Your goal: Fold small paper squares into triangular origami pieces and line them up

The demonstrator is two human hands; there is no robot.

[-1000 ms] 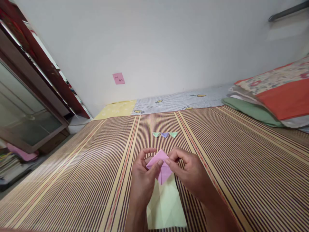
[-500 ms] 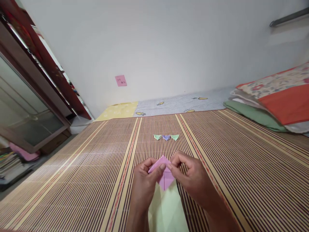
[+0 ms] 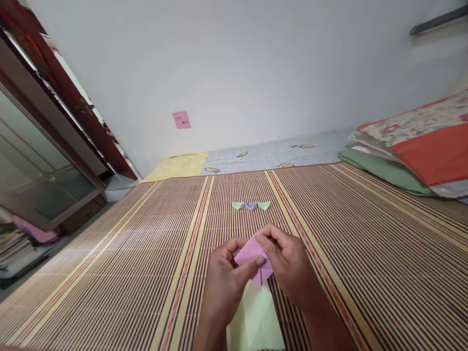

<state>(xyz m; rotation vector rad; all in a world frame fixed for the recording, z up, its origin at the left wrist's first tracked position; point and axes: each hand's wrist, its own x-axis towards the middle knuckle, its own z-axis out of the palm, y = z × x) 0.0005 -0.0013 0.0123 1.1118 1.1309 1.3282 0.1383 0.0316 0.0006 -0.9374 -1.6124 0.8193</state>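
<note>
Though between fingers (image 3: 251, 268), pink paper (image 3: 250, 250) (bottom free)

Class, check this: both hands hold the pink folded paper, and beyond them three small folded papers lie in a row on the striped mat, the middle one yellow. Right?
No: the head view shows that the middle small folded paper on the striped mat is purple, not yellow. The rest stands: the left hand and the right hand hold the pink folded paper.
</note>
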